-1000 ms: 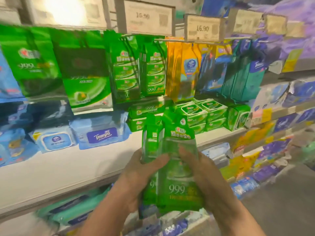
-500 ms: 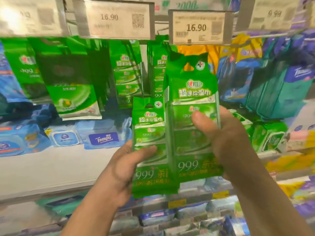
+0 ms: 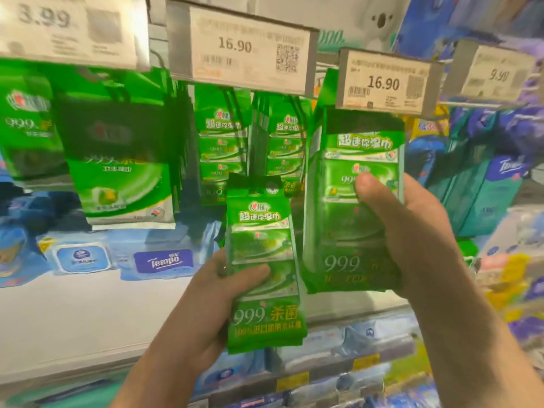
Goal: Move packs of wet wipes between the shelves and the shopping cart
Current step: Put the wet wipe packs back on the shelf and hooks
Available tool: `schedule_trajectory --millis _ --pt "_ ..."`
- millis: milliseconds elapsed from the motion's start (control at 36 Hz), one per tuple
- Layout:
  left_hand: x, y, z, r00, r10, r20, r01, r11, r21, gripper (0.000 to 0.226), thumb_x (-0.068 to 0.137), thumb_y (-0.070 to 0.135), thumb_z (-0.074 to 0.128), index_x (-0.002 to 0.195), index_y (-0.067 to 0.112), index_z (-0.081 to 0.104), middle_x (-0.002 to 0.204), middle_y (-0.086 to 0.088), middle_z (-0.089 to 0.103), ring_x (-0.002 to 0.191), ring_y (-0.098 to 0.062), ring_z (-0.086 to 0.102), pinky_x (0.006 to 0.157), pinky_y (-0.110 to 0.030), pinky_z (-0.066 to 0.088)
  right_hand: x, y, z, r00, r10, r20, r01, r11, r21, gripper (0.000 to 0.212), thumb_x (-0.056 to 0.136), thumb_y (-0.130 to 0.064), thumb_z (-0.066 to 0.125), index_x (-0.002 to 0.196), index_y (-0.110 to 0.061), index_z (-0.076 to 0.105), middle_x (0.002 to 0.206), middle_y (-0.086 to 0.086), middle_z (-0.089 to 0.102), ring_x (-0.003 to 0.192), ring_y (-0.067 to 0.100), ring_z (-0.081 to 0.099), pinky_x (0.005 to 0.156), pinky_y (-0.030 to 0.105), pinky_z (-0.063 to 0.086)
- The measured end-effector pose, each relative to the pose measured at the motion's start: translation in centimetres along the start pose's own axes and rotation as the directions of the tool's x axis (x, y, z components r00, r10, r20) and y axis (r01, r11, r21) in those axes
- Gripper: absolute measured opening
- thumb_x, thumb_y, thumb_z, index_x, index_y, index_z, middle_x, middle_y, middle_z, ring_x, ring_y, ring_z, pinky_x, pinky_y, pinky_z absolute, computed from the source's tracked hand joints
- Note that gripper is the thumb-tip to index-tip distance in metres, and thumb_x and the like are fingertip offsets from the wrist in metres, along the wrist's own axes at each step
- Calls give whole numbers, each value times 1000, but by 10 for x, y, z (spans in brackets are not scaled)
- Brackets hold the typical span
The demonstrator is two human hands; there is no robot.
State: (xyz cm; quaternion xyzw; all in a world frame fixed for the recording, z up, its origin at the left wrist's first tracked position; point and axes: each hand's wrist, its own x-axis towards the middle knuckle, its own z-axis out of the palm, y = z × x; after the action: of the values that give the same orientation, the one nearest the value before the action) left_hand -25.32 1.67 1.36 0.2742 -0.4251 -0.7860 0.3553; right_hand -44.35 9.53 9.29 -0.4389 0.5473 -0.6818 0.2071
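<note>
The left hand (image 3: 203, 313) is gripping a green wipes pack (image 3: 263, 278) — thumb across its front. The right hand (image 3: 412, 231) is clasping a taller green pack (image 3: 347, 231) just beside it, raised under the price tag (image 3: 382, 81).

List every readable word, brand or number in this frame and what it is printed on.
"16.90": middle price tag
"16.90": price tag to its right
"3.99": far-left tag, blurred
"9.90": far-right tag, blurred, uncertain
"Tempo": blue pack on shelf
"999": left-hand green pack
"999": right-hand green pack
Barcodes and other small print: unreadable.
</note>
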Motion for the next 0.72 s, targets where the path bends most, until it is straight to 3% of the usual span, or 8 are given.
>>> schedule_trajectory --millis 139,250,361,444,528,639,694,722 --pt "5 -1 -7 999 -26 30 26 1000 -2 46 70 5 71 115 11 67 107 -22 74 93 -41 73 84 -50 57 -2 12 6 999 53 13 -53 998 40 7 85 -37 71 90 -36 75 83 0 76 74 21 73 70 51 62" --pt "8 -2 -10 999 -16 46 16 1000 6 44 71 4 70 114 11 67 106 -21 74 91 -40 73 78 -47 60 -5 29 10 996 87 7 -87 991 100 18 82 -42 76 98 -33 75 92 3 77 84 28 73 79 60 60" --pt "8 -2 -12 1000 -8 25 8 1000 9 45 70 3 70 114 11 66 106 -22 74 90 -40 73 75 -47 60 -11 51 11 989 150 -2 -149 984 98 65 73 -70 73 114 -19 72 108 16 75 103 43 70 92 69 51" --pt "7 1 -14 1000 -13 12 12 1000 12 49 72 4 71 120 11 63 110 -24 72 97 -45 71 87 -58 55 -9 60 9 988 152 -32 -151 988 25 83 63 -82 71 114 -17 71 104 13 76 98 37 72 93 65 53" --pt "6 3 -13 1000 18 -8 -17 1000 21 37 77 3 68 113 13 68 111 -25 71 98 -46 70 88 -61 54 -1 63 9 988 125 -90 -128 991 -27 66 71 -76 64 107 -21 69 96 4 76 94 26 73 89 52 57" --pt "6 4 -7 997 73 -12 -73 997 39 28 82 1 64 105 16 72 111 -23 72 97 -44 71 81 -56 59 17 67 15 996 51 -72 -55 997 -54 32 97 -51 56 85 -22 60 67 -11 57 62 11 54 62 26 47" --pt "7 3 -5 995 99 -32 -98 995 30 32 78 -2 68 105 15 72 109 -24 72 92 -41 73 76 -51 61 31 71 20 992 93 -84 -97 994 -47 30 98 -50 57 98 -21 66 80 -13 64 76 10 60 67 21 51" --pt "7 3 -3 993 114 -41 -113 993 26 37 76 -4 71 109 13 70 110 -24 72 90 -40 73 75 -49 62 37 73 21 992 108 -71 -111 993 -41 37 95 -55 59 105 -21 68 90 -9 67 87 14 63 79 29 54"
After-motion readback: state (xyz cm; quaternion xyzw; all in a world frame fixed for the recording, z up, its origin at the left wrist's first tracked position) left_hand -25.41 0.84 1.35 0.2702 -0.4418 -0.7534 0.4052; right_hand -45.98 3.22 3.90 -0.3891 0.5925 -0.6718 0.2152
